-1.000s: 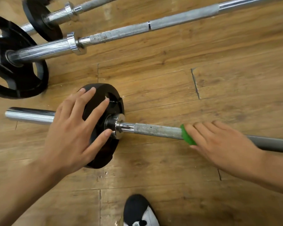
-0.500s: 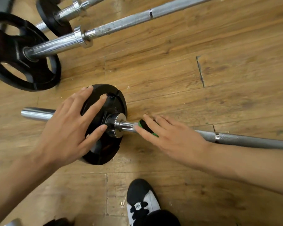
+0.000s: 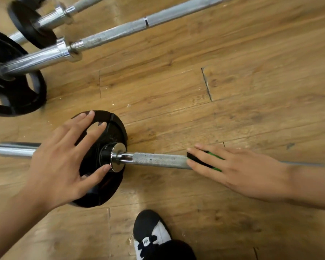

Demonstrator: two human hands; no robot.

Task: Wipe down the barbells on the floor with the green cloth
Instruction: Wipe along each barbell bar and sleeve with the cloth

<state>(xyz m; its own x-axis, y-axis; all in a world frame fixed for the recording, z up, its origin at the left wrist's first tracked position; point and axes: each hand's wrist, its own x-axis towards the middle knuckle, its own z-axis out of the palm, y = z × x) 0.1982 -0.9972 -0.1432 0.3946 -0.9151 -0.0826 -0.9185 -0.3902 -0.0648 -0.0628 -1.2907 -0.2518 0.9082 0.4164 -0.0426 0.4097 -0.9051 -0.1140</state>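
Head view, quick q: where's the green cloth (image 3: pixel 212 156) sitting?

Reply: On the nearest barbell (image 3: pixel 158 160). It's draped over the rough, speckled knurled part of the shaft, right of the plate. The right hand (image 3: pixel 242 171) lies on top with fingers nearly straight and slightly apart, pressing it to the bar. The thumb's hidden, so can't tell there.

OP: And the other hand?

Reply: The left hand (image 3: pixel 60 166) is flat on the face of the round black plate (image 3: pixel 111 136), fingers splayed wide, thumb tip by the shiny chrome collar (image 3: pixel 118 159). A smooth polished sleeve (image 3: pixel 15 149) sticks out left of the plate.

OP: Room to move?

Reply: There's bare knurl between collar and cloth, and open wood-grain plank floor (image 3: pixel 251 81) on the far side. A second barbell (image 3: pixel 120 34) and a third barbell (image 3: pixel 51 17) lie far left, angled away. A bigger black plate (image 3: pixel 13 102) with cutouts sits at the left edge, well apart from both hands. A black-and-white shoe (image 3: pixel 152 229) is on the near side of the bar.
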